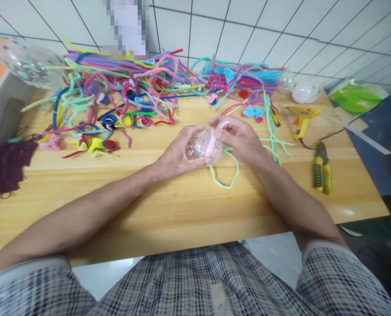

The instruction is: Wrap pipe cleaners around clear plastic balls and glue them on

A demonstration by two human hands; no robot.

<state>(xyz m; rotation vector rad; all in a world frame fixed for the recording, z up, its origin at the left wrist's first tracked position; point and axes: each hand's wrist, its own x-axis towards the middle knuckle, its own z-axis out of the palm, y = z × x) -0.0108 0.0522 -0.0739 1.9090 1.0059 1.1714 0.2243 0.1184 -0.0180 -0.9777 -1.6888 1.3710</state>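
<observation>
A small clear ball [197, 145] with coloured specks inside is in my left hand [174, 153], whose fingers and thumb curl around its left side. Around the ball's right part runs a pale pink strip [211, 145], perhaps ribbon or pipe cleaner. My right hand [239, 138] pinches the strip's free end, which loops up above the ball. Below the hands, a mint-green pipe cleaner [226, 186] lies bent in a loop on the wooden table [182, 210]. My right fingertips are partly hidden.
Many coloured pipe cleaners [116, 66] are heaped along the back, with small twisted pieces in front. To the right are a yellow glue gun [302, 118], pliers [322, 169] and a ruler [363, 131]. A purple tasselled bundle [11, 164] lies left; a clear bag [29, 63] stands behind it.
</observation>
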